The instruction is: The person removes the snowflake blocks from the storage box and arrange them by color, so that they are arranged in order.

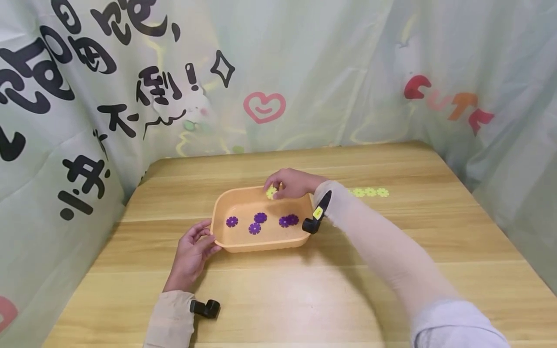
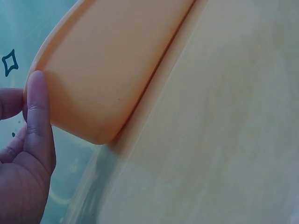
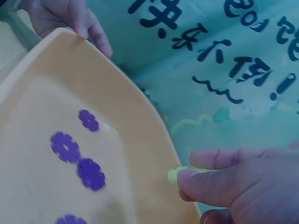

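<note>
An orange plastic basin (image 1: 261, 248) sits on the table with several purple flower-shaped discs (image 1: 254, 228) lying loose on its floor. My left hand (image 1: 191, 253) pinches the basin's left rim; in the left wrist view the thumb (image 2: 38, 100) presses the wall and the other fingers go behind it. Over the far rim, my right hand (image 1: 293, 183) holds a yellow flower-shaped disc (image 1: 271, 192) between thumb and fingers. The right wrist view shows that yellow disc (image 3: 173, 176) edge-on at the fingertips, overlapping the basin's rim, most of it hidden by the thumb.
Several yellow flower-shaped discs (image 1: 370, 192) lie in a row on the wooden table (image 1: 278, 299) to the right of the basin, partly hidden by the right forearm. A printed curtain (image 1: 326, 72) hangs around the table's back and sides.
</note>
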`<state>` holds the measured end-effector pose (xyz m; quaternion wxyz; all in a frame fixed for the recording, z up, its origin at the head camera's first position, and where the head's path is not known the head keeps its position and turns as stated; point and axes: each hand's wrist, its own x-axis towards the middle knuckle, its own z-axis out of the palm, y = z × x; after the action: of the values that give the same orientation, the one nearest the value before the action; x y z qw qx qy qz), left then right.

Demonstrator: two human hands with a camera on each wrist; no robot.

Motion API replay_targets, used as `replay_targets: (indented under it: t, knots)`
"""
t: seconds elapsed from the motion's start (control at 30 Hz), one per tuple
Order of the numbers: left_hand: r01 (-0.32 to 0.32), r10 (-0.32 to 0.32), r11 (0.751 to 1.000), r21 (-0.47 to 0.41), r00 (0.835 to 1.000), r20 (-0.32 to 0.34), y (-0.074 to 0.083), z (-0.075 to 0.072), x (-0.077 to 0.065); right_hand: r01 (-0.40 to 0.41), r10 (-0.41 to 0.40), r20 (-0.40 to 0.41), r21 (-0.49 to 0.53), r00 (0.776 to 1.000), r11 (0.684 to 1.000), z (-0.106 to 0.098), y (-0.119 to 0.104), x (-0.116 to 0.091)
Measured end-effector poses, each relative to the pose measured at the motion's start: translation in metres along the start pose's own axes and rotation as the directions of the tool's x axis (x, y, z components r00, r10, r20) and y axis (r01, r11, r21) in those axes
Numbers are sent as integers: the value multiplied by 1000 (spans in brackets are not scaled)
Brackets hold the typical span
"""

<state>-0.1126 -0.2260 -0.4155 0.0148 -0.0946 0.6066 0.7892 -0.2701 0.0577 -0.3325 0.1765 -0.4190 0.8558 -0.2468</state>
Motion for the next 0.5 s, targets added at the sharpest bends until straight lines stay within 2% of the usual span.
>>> replay_targets:
  t: [0.23,0.5]
  knots:
    - [8,-8,1000,-12,1000,-4,1,1,2,-21,25,-88,51,996,998,-17,17,-27]
    - [9,-9,1000,2,1000,-8,1,1,0,-130,149,-165,122,975,984,-30,41,-56]
